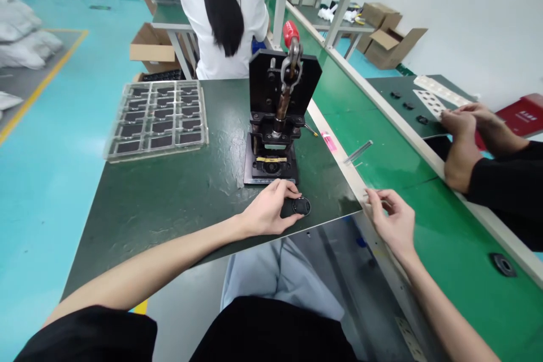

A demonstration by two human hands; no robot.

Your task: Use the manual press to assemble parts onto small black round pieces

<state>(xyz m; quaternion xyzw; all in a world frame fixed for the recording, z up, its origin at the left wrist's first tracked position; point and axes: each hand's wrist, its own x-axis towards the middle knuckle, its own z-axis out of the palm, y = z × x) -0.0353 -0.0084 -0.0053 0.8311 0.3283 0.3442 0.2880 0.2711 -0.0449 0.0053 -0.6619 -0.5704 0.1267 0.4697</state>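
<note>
My left hand [271, 208] is closed around a small black plastic part [300, 206] with a rounded end, resting on the dark green table near its front edge. Just beyond it stands a black hand press [275, 119] with a red-knobbed lever; a yellowish strip [271, 159] crosses its lower fixture. Over the pale rail beside the green conveyor, my right hand [392, 218] has thumb and forefinger pinched together. Whatever is between those fingertips is too small to make out.
A clear tray [156, 119] of black parts lies on the table's left. Along the conveyor [449, 260] are a metal rod [358, 151] and a black part [503, 264]. A co-worker's hands [470, 130] are across it; another person [224, 11] sits ahead.
</note>
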